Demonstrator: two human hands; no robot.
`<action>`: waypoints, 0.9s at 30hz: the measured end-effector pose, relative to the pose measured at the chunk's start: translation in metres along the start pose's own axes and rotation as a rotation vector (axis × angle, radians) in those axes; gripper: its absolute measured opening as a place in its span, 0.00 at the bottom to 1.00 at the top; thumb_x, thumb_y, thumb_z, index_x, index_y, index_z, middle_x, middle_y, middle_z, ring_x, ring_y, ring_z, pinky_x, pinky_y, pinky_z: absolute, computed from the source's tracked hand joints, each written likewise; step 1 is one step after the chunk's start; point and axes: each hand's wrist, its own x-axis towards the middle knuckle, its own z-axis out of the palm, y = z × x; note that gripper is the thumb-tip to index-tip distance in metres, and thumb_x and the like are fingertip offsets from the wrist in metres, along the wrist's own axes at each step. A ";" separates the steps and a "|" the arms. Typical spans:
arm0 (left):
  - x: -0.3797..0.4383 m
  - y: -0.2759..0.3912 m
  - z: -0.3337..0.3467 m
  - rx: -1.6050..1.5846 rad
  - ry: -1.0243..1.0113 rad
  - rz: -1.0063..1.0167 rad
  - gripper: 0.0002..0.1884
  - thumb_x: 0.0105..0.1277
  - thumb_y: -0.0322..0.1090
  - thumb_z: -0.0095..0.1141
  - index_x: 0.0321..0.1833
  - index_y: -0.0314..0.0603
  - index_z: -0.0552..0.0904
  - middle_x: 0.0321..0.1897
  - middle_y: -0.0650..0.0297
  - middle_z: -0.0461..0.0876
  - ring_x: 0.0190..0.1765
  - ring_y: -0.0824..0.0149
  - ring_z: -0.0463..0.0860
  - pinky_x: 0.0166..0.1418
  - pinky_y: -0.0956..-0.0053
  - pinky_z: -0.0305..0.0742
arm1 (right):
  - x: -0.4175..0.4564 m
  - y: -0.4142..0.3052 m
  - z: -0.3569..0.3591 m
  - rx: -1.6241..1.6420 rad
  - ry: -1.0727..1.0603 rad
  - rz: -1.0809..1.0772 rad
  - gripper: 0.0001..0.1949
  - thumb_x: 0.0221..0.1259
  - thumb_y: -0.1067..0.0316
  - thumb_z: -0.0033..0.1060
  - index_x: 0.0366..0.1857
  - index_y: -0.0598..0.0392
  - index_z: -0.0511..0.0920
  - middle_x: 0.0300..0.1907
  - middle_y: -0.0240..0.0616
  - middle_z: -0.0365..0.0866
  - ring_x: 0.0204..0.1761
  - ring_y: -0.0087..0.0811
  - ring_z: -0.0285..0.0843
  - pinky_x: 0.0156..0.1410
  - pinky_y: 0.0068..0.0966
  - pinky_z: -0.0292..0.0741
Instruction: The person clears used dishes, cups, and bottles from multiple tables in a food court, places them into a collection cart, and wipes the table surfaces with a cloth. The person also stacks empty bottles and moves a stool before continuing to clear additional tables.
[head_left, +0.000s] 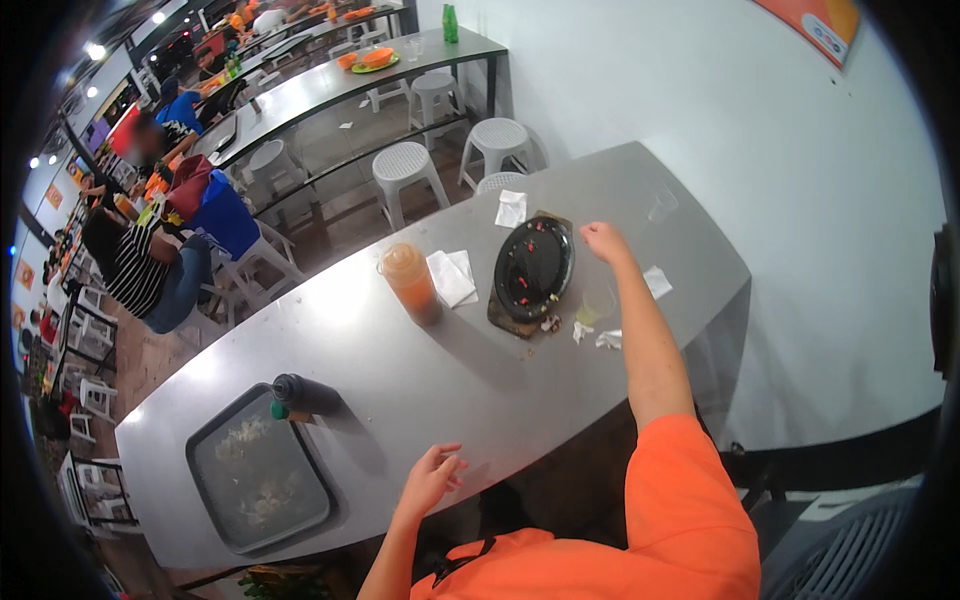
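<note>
My right hand (606, 241) reaches over the steel table (465, 382), just right of a black oval sizzling plate (534, 266) with red and green food scraps, which rests on a wooden underliner (513, 321). Its fingers are curled; whether they hold anything is not visible. Near the table's front edge my left hand (436, 474) hovers with fingers apart and nothing in it. Crumpled tissues (609, 340) and a clear plastic cup (598, 302) lie beside the plate. White napkins (452, 277) lie left of it, next to an orange sauce squeeze bottle (410, 283).
At the left stand a gray tray (259, 472) with food scraps, a dark bottle (306, 394) and a green-capped shaker (289, 412). Another clear cup (663, 204) is near the wall. White stools (409, 169) line the far side; several people sit beyond.
</note>
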 end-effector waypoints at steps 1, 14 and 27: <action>0.020 0.011 0.007 -0.043 -0.018 -0.007 0.21 0.74 0.39 0.53 0.66 0.36 0.76 0.46 0.58 0.88 0.36 0.69 0.86 0.41 0.73 0.81 | 0.023 0.020 0.002 0.010 0.000 0.032 0.22 0.69 0.50 0.52 0.54 0.54 0.84 0.52 0.48 0.87 0.57 0.49 0.83 0.64 0.41 0.75; 0.227 0.089 0.066 -0.227 0.273 0.055 0.33 0.66 0.41 0.55 0.73 0.32 0.70 0.48 0.53 0.86 0.42 0.65 0.87 0.46 0.72 0.80 | 0.089 -0.023 0.046 0.121 -0.294 0.284 0.40 0.74 0.31 0.33 0.68 0.62 0.73 0.65 0.59 0.77 0.68 0.51 0.74 0.71 0.44 0.68; 0.236 0.112 0.073 -0.600 0.292 -0.068 0.27 0.69 0.48 0.52 0.62 0.33 0.78 0.53 0.53 0.82 0.52 0.61 0.85 0.57 0.67 0.77 | 0.117 0.009 0.048 0.246 -0.324 0.296 0.34 0.75 0.34 0.40 0.55 0.59 0.82 0.49 0.46 0.86 0.49 0.43 0.86 0.50 0.52 0.82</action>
